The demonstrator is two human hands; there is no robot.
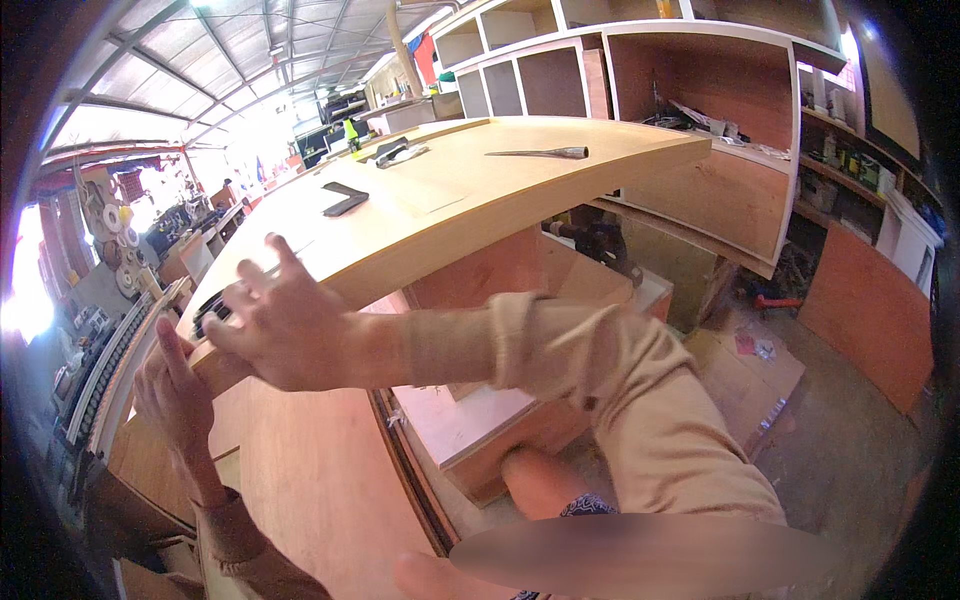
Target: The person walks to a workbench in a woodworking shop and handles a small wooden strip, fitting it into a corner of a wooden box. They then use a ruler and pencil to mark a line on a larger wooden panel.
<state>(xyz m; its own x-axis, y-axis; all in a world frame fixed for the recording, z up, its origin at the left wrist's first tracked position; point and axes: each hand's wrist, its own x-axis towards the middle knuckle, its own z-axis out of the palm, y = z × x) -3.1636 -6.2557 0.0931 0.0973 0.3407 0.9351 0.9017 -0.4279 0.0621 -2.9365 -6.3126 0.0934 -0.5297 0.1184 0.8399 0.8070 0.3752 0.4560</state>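
Note:
A large pale wooden panel (440,200) with a thick edge spans the view in front of me. At its near left corner my left hand (178,392) wraps the edge, thumb pointing up. My right hand (290,325), slightly blurred, reaches across to the same corner with its fingers spread above the edge. Beside those fingers is a dark, bristly-looking thing (207,314), partly hidden, whose kind I cannot make out. Farther along the panel lie a black angled piece (345,198), a long tapered grey tool (538,153) and a dark-and-white object (396,152).
Wooden boxes (490,430) stand under the panel. A reddish-brown board (310,470) lies below my hands. White-edged cabinets (700,90) fill the back right, and a brown sheet (868,315) leans at far right. A red-handled tool (778,302) is on the floor.

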